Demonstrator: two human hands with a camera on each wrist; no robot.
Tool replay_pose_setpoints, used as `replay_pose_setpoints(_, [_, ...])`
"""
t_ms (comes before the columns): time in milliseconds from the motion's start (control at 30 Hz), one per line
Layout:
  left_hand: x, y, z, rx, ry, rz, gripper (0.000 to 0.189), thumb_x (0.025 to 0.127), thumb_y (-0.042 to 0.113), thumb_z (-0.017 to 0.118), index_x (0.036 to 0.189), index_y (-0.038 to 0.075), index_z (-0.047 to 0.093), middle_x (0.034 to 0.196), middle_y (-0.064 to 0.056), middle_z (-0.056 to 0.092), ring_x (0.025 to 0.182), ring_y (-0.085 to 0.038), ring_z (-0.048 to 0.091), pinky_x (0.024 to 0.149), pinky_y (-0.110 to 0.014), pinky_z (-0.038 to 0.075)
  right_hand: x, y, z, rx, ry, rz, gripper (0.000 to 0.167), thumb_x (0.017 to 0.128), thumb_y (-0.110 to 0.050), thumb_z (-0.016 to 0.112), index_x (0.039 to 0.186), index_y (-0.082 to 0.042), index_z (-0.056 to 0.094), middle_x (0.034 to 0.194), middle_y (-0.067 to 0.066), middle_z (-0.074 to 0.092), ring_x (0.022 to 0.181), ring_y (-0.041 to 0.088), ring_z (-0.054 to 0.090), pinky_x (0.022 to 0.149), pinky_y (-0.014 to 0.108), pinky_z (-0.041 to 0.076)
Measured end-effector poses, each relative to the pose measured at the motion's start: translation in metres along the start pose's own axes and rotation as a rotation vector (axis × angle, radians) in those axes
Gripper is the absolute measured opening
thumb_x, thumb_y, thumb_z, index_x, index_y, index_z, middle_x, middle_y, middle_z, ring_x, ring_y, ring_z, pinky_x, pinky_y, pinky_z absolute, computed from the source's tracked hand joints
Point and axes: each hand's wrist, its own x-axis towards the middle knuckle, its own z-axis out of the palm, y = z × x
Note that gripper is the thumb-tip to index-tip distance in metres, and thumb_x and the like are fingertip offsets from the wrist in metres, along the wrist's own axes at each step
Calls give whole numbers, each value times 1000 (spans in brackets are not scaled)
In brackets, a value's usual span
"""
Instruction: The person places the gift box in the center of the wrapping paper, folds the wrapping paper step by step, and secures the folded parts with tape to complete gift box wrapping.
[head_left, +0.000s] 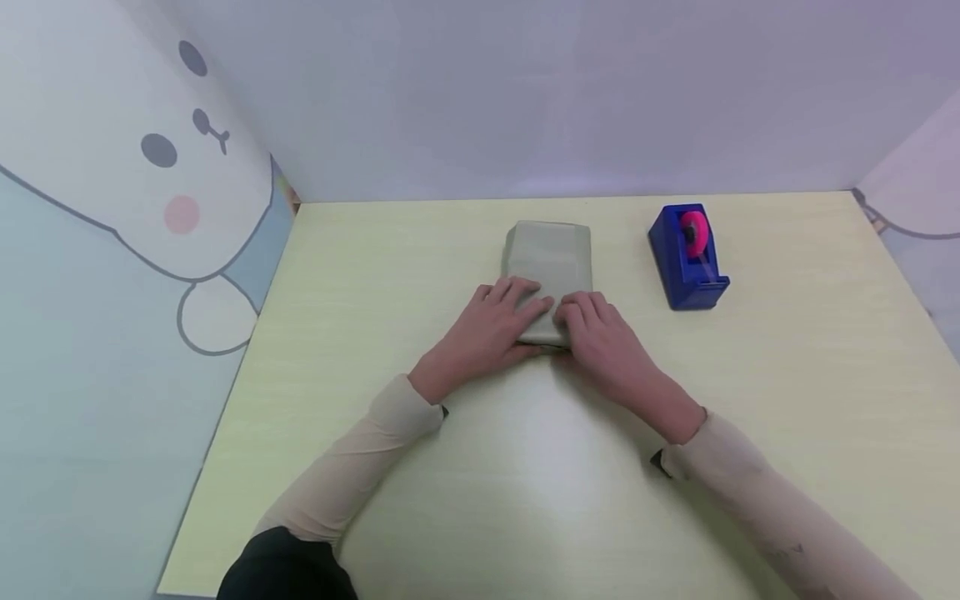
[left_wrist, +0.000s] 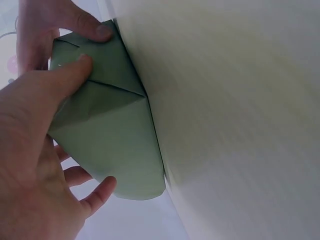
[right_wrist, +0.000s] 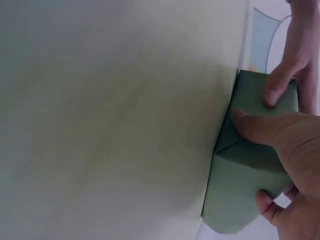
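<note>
A box-shaped package in grey-green wrapping paper (head_left: 551, 254) lies flat on the table, its near end toward me. My left hand (head_left: 487, 329) grips its near left part, fingers over the top and thumb against the near end. From the right, my right hand (head_left: 603, 346) holds the near right corner, fingers bent on top. In the left wrist view the left thumb presses folded paper (left_wrist: 120, 65) at the end, close to the other thumb. The right wrist view shows the right thumb on the same folded end (right_wrist: 240, 132), with a crease below it.
A blue tape dispenser (head_left: 686, 267) with a pink tape roll (head_left: 695, 233) stands at the back right of the pale wooden table (head_left: 810, 350). Behind the table rises a plain light wall (head_left: 480, 100). A panel with a cartoon face (head_left: 180, 167) stands on the left.
</note>
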Motion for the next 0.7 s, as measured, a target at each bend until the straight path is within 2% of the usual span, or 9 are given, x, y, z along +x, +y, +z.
replay_pose_setpoints(133, [1,1,1,-2,-3,-3,66,99,60,62,152,24,49,156,-7,44,139,-26,43,102,-47,46,6,4,1,41,-26,16,51,81,-20,91,109,-1,53,113,17,58,94,32,55,80,41,52])
replay_pose_setpoints(300, [2,2,-1,11,-10,-6,65,100,60,60,153,24,49,155,-8,44,139,-26,43,102,-47,45,6,7,-2,112,-58,29,48,86,-25,87,109,-4,51,115,15,59,94,30,56,76,40,50])
replay_pose_setpoints(400, [1,3,-1,22,-6,-13,65,100,61,59,152,24,50,155,-8,45,139,-27,43,102,-47,46,5,9,-4,194,-63,40,46,87,-22,85,112,-4,50,119,14,59,100,30,55,82,41,52])
replay_pose_setpoints(500, [-1,3,-1,35,-12,-25,65,100,61,58,152,24,49,154,-8,45,139,-27,42,102,-47,46,4,9,-5,260,-65,51,52,84,-22,89,114,-4,50,122,14,57,106,30,53,88,44,53])
replay_pose_setpoints(567, [-2,5,0,37,-20,-32,65,100,61,57,153,25,49,154,-8,45,139,-26,41,102,-47,46,4,9,-5,257,-68,47,56,82,-24,91,114,-3,51,121,14,57,106,30,53,88,43,54])
replay_pose_setpoints(700, [-2,8,2,26,-21,-24,64,102,60,55,154,24,47,155,-8,44,138,-26,40,103,-47,45,6,9,-3,203,-63,33,56,80,-28,92,108,-5,49,112,10,56,98,27,52,80,38,51])
